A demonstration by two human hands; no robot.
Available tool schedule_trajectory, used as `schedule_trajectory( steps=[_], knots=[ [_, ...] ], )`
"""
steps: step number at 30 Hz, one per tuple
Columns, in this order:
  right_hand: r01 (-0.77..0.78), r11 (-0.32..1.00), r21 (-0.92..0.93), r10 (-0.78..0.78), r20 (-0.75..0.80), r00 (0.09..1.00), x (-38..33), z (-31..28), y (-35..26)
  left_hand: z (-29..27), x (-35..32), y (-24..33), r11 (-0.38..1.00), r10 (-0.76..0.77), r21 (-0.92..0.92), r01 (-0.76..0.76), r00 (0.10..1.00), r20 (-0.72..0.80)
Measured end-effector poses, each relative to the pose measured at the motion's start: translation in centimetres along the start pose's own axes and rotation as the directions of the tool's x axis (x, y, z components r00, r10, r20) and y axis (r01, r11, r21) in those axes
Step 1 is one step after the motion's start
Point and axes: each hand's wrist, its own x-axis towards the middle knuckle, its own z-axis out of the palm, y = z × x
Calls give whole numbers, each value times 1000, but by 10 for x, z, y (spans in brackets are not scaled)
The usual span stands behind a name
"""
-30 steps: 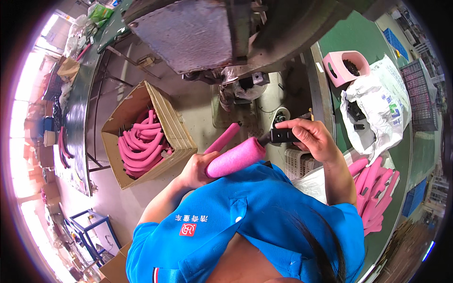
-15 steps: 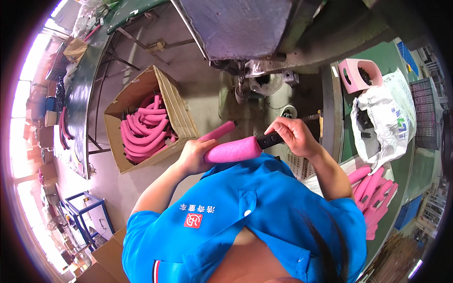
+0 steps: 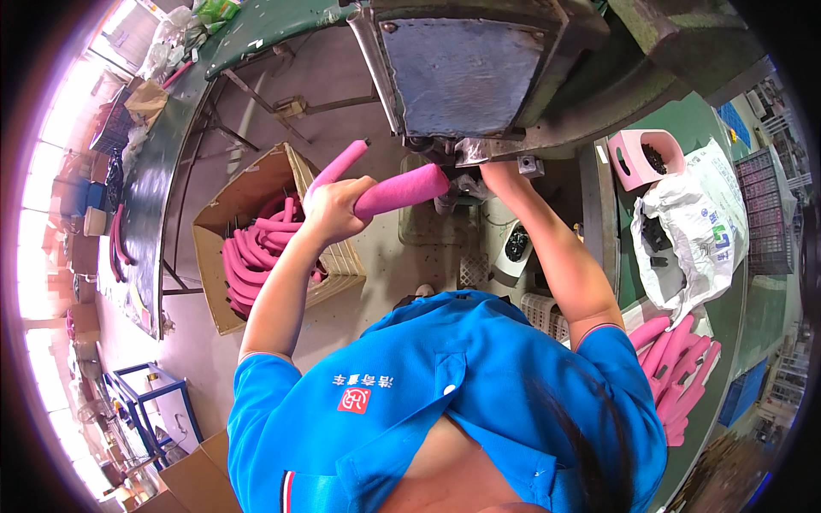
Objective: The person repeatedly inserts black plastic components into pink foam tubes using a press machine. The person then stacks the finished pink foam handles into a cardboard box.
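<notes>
My left hand (image 3: 339, 210) is closed around a bent, pink foam-covered tube (image 3: 404, 190). Its thick end points right toward the machine, while a thinner end sticks up beyond my knuckles. My right hand (image 3: 502, 177) reaches up under the head of a dark metal machine (image 3: 462, 73), close to its small shiny metal fitting (image 3: 471, 151). The machine hides those fingers, so whether they hold anything does not show.
A cardboard box (image 3: 220, 295) full of curved pink foam tubes (image 3: 252, 261) stands left. On the green table at right are a pink bin (image 3: 629, 162), a white sack (image 3: 714, 209) with black parts and several pink tubes (image 3: 680, 368). Another green table (image 3: 145, 214) runs along the left.
Both hands have moved away from my body. The left carried the pink tube up and left; the right left the black piece at the tube's end and went under the machine head.
</notes>
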Motion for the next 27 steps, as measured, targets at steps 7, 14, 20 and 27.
schedule_trajectory(
  steps=[7, 14, 20, 27],
  knots=[
    [-385, 883, 268, 352, 166, 921, 8, -8, -30, 0, 3, -16, 946, -138, -243, 214, 945, 296],
    [-916, 372, 153, 454, 830, 323, 9, -9, 19, 15, 5, -27, 870, -157, -360, 337, 881, 446],
    [-811, 169, 561, 653, 553, 518, 7, 32, 44, 17, 9, -33, 908, -132, -304, 288, 886, 444],
    [-724, 164, 670, 766, 376, 521, -4, 86, 38, 19, 11, -40, 920, -108, -289, 264, 881, 460]
  ],
)
